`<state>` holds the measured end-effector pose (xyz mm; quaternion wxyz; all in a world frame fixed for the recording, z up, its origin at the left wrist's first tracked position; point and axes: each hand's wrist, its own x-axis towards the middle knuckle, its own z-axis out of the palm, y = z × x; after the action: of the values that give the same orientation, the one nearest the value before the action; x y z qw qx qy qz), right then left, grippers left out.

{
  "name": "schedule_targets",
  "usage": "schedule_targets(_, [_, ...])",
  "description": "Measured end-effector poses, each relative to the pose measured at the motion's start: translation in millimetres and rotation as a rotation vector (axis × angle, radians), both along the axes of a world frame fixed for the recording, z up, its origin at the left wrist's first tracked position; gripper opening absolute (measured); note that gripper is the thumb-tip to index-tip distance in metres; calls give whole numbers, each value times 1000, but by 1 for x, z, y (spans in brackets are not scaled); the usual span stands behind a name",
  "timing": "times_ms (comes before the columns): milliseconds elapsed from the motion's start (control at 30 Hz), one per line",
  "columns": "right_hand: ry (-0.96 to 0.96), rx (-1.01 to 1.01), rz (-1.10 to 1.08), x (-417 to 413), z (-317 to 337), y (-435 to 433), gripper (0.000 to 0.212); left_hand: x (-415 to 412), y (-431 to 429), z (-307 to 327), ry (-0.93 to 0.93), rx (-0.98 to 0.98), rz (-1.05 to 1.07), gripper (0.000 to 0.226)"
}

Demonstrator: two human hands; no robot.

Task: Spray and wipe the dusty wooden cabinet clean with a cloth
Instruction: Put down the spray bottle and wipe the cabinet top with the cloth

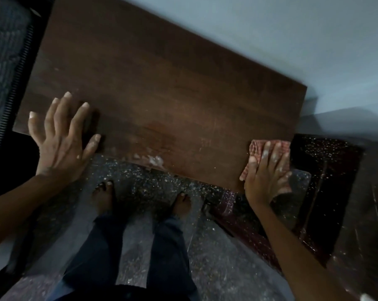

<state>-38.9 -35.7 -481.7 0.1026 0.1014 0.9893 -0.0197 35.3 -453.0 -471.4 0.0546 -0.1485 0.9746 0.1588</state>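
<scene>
Down from the head camera, I look onto the flat top of a dark brown wooden cabinet [162,94], which runs slantwise from far left to near right against a pale blue-grey wall [270,29]. My left hand [60,144] lies wide on the near left corner of the cabinet, palm down, fingers spread and straight, holding nothing; white dust clings to the fingertips. My right hand [264,181] sits at the near right corner, fingers fairly straight and laid flat on a crumpled pink-red checked cloth [257,146], pressing it onto the wood at the very edge. A small clump of white dust [153,160] sits on the near edge of the cabinet, between the two hands, and faint pale smears show across the near half of the top. Below the edge I see a grey speckled floor [140,246] strewn with white flecks, two bare feet [103,196] and dark blue trouser legs [168,246]. Right of the cabinet stands a glossy dark panel [327,170] dotted with white specks. At far left is a black ribbed object [3,83] that I cannot identify.
</scene>
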Motion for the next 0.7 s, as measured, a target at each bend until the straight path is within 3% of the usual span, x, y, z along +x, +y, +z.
schedule_targets(267, [34,11,322,35,-5,-100,56,19,-38,4,3,-20,94,64])
schedule_targets(700, [83,-11,529,41,-2,-227,59,60,-80,0,-89,104,326,76])
